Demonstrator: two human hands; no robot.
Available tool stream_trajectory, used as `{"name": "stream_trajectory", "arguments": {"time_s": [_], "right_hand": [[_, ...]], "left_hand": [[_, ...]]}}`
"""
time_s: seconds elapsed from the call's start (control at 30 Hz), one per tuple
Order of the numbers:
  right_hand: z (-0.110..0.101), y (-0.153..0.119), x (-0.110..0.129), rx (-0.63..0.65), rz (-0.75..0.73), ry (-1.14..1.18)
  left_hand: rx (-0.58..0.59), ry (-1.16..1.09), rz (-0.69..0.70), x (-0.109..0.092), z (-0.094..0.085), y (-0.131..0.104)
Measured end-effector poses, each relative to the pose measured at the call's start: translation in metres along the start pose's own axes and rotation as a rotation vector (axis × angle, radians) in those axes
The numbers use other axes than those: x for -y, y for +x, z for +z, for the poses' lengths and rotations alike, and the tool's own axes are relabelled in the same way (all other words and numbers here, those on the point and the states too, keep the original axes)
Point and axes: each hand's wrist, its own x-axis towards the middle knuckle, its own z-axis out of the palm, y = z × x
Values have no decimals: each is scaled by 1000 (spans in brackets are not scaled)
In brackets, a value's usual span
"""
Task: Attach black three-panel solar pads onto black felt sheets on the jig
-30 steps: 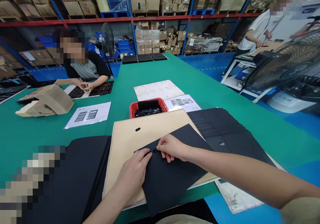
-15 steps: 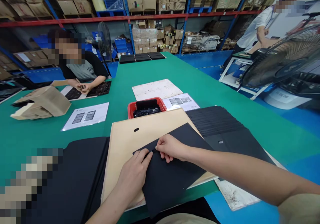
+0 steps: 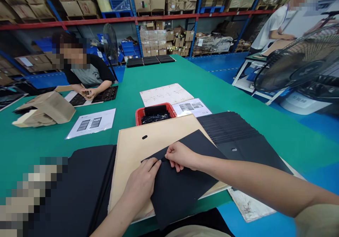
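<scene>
A black sheet (image 3: 182, 180) lies askew on a tan board (image 3: 132, 143), its near corner hanging past the board's front edge. My left hand (image 3: 141, 180) grips the sheet at its left edge, thumb and fingers close together. Just beside those fingertips, my right hand (image 3: 181, 156) rests over the sheet, thumb and forefinger pinched. Something small and dark seems to be at the pinch, too hidden to name. A small black oval (image 3: 144, 137) shows on the board's far left part.
Black sheets are fanned out in a stack (image 3: 238, 134) at right; more black panels (image 3: 84, 180) lie at left. Behind the board stand a red basket (image 3: 137, 117) of dark pieces and printed papers (image 3: 91, 123). A co-worker (image 3: 87, 74) sits across; another person stands beyond the fan (image 3: 302, 60).
My hands and the black sheet hold nearly the same position. At the far right, the standing person's arm has shifted.
</scene>
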Motion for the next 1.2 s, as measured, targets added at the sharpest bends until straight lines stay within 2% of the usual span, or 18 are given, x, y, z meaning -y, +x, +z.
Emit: {"name": "stream_trajectory", "arguments": {"time_s": [0.23, 0.53, 0.83, 1.0, 1.2], "right_hand": [[1, -1, 1, -3, -15, -2], [0, -1, -1, 1, -23, -13], [1, 1, -2, 5, -27, 0], [-15, -4, -2, 78, 16, 90], [-45, -23, -17, -25, 24, 200]], "left_hand": [[19, 114, 8, -2, 10, 0], [-22, 66, -7, -2, 14, 0], [-10, 164, 0, -5, 19, 1], [30, 250, 37, -10, 16, 1], [41, 242, 33, -13, 18, -2]]}}
